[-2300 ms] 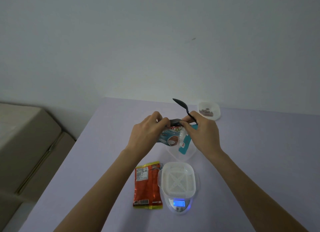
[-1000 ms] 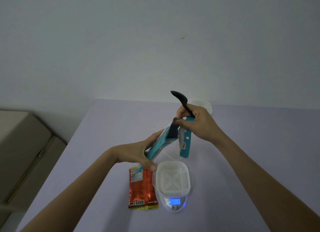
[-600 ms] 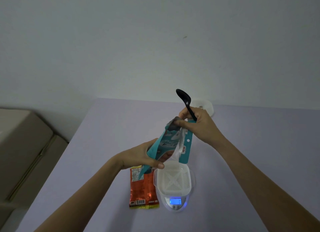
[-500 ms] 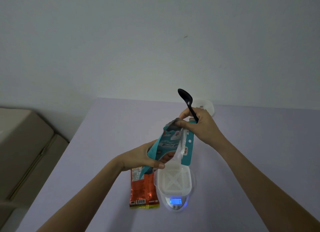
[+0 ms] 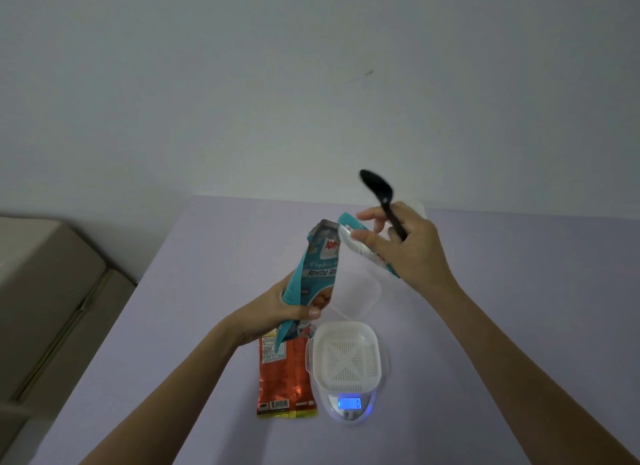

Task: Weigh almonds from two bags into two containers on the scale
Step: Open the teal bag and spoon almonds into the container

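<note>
Head view: a careless tilt could be spilling almonds past the white container (image 5: 346, 352) sitting on the scale (image 5: 349, 404). Above the scale, the left hand (image 5: 273, 315) is gripping the teal bag (image 5: 317, 274), glossy, nearly upright, gaping open on top. The right hand (image 5: 408, 249) is clutching a black spoon (image 5: 381, 197) and pinching the torn strip (image 5: 360, 248).

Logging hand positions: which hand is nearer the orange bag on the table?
Left. The left hand, gripping the teal bag, is just over the top edge of the orange bag; the right hand, holding the spoon, is farther back.
</note>
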